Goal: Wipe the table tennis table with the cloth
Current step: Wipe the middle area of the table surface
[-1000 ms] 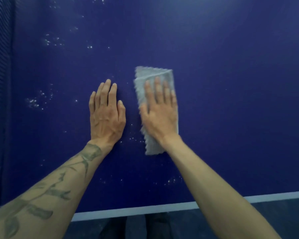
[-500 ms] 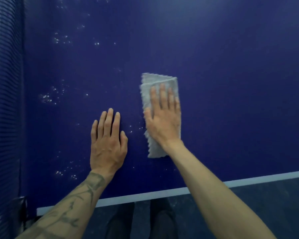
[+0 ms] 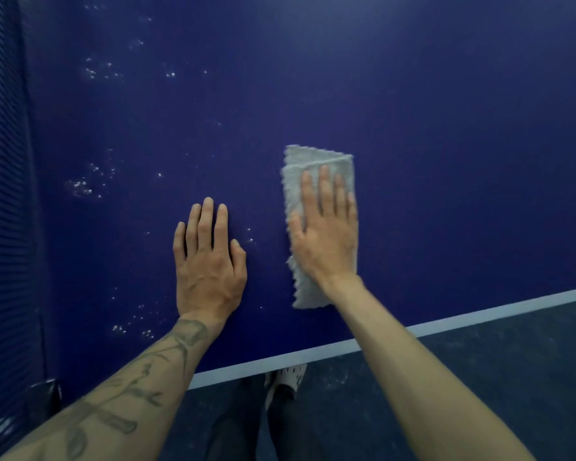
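While pressing grey cloth (image 3: 313,159) to blue table (image 3: 446,128): right hand (image 3: 326,241) flat, fingers (image 3: 325,191) straight; left hand (image 3: 210,271) palm-down beside cloth, likewise straight, grasping nothing.

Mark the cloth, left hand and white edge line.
cloth (image 3: 316,158): head view, bare folded top end.
left hand (image 3: 208,271): head view, back of the hand.
edge line (image 3: 479,316): head view, its right stretch.

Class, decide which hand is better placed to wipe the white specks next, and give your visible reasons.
Right. The right hand presses flat on the cloth; the left hand rests bare on the table, with specks between them.
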Motion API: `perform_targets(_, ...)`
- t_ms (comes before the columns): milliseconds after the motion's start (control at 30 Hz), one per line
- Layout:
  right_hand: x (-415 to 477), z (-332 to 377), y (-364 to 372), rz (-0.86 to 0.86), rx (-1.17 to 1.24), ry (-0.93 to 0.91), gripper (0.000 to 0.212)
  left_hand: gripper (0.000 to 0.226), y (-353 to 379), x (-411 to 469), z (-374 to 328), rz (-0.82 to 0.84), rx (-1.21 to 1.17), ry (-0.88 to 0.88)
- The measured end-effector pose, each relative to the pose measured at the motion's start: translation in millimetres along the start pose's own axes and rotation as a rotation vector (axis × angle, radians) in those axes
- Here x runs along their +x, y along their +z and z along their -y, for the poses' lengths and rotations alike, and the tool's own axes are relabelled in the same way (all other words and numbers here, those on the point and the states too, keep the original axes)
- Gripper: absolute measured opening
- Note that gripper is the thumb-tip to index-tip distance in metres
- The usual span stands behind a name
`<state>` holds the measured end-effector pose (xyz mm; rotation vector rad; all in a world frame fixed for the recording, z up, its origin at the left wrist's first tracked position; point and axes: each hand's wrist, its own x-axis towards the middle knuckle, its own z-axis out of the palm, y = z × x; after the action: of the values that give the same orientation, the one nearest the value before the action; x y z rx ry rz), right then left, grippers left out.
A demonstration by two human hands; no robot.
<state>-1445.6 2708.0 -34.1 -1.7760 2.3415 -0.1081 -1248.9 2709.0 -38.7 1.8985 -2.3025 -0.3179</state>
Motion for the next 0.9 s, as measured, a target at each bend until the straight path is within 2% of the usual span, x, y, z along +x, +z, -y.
perform_targets(100, -38, 13, 13, 0.033, 0.000, -0.296, 0.069, 0.059, 1, -1, -1, -0.023, 0.006, 0.010)
perform_targets(167, -56, -12, 12, 0.037, 0.000, -0.382, 0.068, 0.059, 1, -1, 0, -0.034, 0.002, 0.011)
perform_targets(233, -59, -50, 3, 0.035, -0.035, -0.280, 0.067, 0.059, 1, 0, 0, -0.028, -0.002, 0.004)
perform_targets(333, -44, -87, -12, 0.027, -0.016, 0.017, 0.068, 0.059, 1, -1, -1, -0.024, -0.005, -0.008)
perform_targets(433, -22, -60, -9, -0.025, 0.006, 0.141, 0.069, 0.058, 2, -2, 0, -0.029, -0.007, 0.000)
perform_targets(500, -21, -25, 2, -0.040, 0.010, 0.073, 0.069, 0.058, 2, -1, -1, -0.039, -0.006, 0.005)
perform_targets(600, -64, 9, 18, -0.006, 0.032, -0.201, 0.071, 0.058, 1, -1, -2, -0.040, -0.014, 0.006)
perform_targets(667, -94, -1, 20, 0.024, 0.026, -0.351, 0.071, 0.057, 0, -2, -2, -0.041, -0.016, 0.012)
perform_targets(700, -103, -15, 19, 0.033, 0.020, -0.366, 0.070, 0.057, -1, -2, -2, -0.038, -0.020, 0.013)
perform_targets(767, -108, -49, 12, 0.034, -0.001, -0.267, 0.068, 0.057, -2, -2, -2, -0.038, -0.029, 0.009)
perform_targets(900, -87, -78, -1, -0.003, 0.010, 0.073, 0.069, 0.055, -3, -3, -3, -0.041, -0.025, 0.015)
